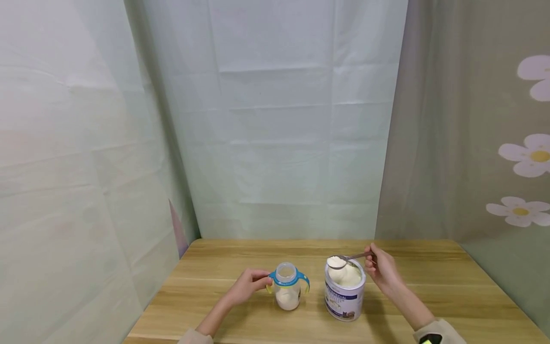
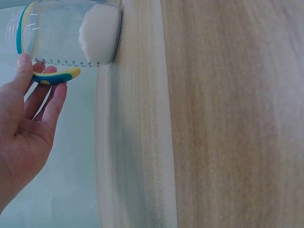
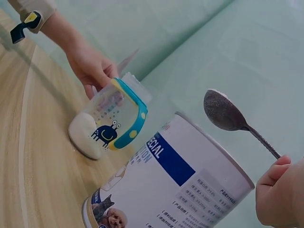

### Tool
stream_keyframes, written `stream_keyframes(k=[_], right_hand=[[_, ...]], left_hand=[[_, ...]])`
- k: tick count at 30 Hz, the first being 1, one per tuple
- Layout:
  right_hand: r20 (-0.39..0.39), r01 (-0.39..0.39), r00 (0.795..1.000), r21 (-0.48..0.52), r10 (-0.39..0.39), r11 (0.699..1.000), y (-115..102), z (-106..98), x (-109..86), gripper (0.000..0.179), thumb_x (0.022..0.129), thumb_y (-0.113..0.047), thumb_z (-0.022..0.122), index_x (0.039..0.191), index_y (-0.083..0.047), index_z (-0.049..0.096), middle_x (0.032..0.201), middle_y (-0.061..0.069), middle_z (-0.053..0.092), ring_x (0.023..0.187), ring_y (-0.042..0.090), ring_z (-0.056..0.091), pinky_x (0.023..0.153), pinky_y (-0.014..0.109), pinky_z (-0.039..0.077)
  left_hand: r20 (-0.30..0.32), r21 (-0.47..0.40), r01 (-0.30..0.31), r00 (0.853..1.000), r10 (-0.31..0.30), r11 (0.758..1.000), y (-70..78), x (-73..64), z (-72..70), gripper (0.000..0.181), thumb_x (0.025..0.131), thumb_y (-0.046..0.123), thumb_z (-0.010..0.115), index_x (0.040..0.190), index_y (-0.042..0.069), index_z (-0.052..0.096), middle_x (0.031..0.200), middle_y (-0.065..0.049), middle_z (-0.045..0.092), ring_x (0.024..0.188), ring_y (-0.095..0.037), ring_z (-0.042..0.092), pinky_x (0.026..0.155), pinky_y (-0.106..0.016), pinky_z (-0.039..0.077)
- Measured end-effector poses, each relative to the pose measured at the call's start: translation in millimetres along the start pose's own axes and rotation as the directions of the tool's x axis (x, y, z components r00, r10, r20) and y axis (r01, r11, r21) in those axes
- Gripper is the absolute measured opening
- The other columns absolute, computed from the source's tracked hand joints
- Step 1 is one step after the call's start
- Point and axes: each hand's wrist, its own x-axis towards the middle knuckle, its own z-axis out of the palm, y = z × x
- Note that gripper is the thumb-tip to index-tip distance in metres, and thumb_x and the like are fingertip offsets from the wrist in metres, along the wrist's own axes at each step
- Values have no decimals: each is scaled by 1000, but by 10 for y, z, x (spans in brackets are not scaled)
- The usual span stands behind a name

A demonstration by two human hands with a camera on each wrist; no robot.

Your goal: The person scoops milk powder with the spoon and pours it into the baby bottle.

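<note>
My left hand [image 1: 249, 285] pinches one handle of a clear baby bottle [image 1: 287, 291] that stands upright on the table. White powder [image 2: 100, 32] fills its lower part, and a blue-and-yellow handle ring [image 3: 135, 111] goes round its open neck. To the right stands a white milk powder can [image 1: 344, 301], lidless, with pale powder [image 1: 351, 277] up near its rim. My right hand [image 1: 382, 267] grips a dark spoon [image 3: 225, 112] by its handle. Heaped with powder, the spoon's bowl is above the can's opening, on the side toward the bottle.
The wooden table [image 1: 408, 296] carries the bottle and the can, a small gap between them. Behind its back edge hangs a pale curtain [image 1: 283, 143]. More cloth hangs at both sides, the right one printed with flowers [image 1: 530, 155].
</note>
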Motion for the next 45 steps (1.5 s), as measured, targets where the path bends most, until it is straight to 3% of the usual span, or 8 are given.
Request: stream_keyframes(k=[7,13,24,32,39,45], right_hand=[[-5,10,1000,1,-10,1000,-38,32,2,40,107,-25,29,78,-16,55,67,-9,44,54,0,41,45,8,32],[10,15,1000,-3,-15,1000,-45,48,6,40,107,-23,28,79,-15,55,67,-9,43,55,0,41,45,9,31],[7,2,1000,3,-2,1000,-57,109,5,40,107,-23,28,78,-15,54,66,-9,44,52,0,41,44,9,32],[0,2,1000,11,-2,1000,-49,114,19,41,107,-22,28,77,-14,55,65,-8,44,52,0,41,43,9,32],[12,-4,1000,13,4,1000,-56,124,22,40,107,-23,28,78,-14,55,65,-8,45,52,0,42,44,9,32],[9,-5,1000,13,5,1000,-55,145,21,40,107,-23,29,77,-15,54,64,-9,45,51,0,41,42,9,31]], left_hand=[[5,-12,-15,1000,15,1000,11,0,1,32,96,22,59,115,-2,68,107,-14,70,91,-3,63,84,-24,56],[14,-16,-23,1000,23,1000,24,1,14,31,96,19,59,116,-4,67,107,-19,70,92,-4,63,85,-28,57],[7,3,20,1000,-20,1000,37,-8,5,30,97,23,58,116,2,69,107,-15,70,92,-5,63,84,-27,56],[11,-10,17,1000,-17,1000,71,-22,15,30,97,20,57,118,1,68,111,-17,69,95,-9,64,86,-28,56],[31,-6,-73,997,73,997,7,-17,-4,31,98,21,56,117,0,68,107,-8,72,93,-5,64,83,-26,57],[11,-21,-2,1000,2,1000,41,-25,20,32,97,21,58,117,-2,67,109,-17,70,93,-4,63,85,-27,56]])
